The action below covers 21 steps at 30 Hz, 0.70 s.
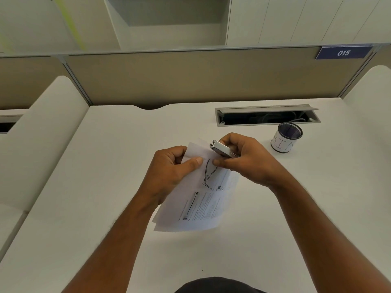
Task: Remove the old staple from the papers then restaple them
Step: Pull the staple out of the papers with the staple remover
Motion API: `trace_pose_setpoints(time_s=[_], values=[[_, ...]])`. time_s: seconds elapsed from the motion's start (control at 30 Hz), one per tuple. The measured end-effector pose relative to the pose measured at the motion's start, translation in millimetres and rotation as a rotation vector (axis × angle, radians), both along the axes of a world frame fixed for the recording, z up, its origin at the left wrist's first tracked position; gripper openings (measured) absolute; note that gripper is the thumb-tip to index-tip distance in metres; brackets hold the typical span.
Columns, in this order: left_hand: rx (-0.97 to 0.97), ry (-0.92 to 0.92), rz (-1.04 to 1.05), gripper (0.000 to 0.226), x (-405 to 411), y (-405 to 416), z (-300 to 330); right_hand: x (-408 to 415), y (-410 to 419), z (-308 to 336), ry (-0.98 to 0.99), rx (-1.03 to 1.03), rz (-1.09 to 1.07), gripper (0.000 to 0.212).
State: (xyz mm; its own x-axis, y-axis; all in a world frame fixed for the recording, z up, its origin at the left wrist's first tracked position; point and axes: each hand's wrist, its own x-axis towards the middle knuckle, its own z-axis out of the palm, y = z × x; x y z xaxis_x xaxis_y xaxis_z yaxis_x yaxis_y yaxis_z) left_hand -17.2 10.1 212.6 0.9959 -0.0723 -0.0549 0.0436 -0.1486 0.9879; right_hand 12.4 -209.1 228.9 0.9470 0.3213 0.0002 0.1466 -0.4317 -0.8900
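Above the white desk (101, 166), left hand (169, 166) pinches papers (203, 208); right hand (243, 159) grips stapler (222, 150).

Both bare forearms reaching up from the lower corners of the frame, converging at its centre. Left hand (169, 166) curled, thumb laid flat across the upper left of the papers (198, 206), fingers tucked behind. Right hand (245, 159) just right of it, closed round a silver stapler (222, 150), thumb tip underneath
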Motion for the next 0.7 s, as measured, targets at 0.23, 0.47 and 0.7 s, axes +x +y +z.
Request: trace_pose_setpoints(time_s=[0.23,0.47,0.7], values=[[0.023,-0.005,0.0,0.015,-1.5,-1.7,3.6,-4.8,2.6,10.7,-0.024,-0.036,-0.009,0.026],[0.103,-0.082,0.012,0.019,-1.8,-0.6,1.8,-9.4,7.6,10.8,-0.082,-0.08,-0.111,0.025],[0.256,-0.288,0.483,0.021,-19.8,-28.5,4.2,-26.3,29.3,6.3,-0.378,-0.239,-0.394,0.018]])
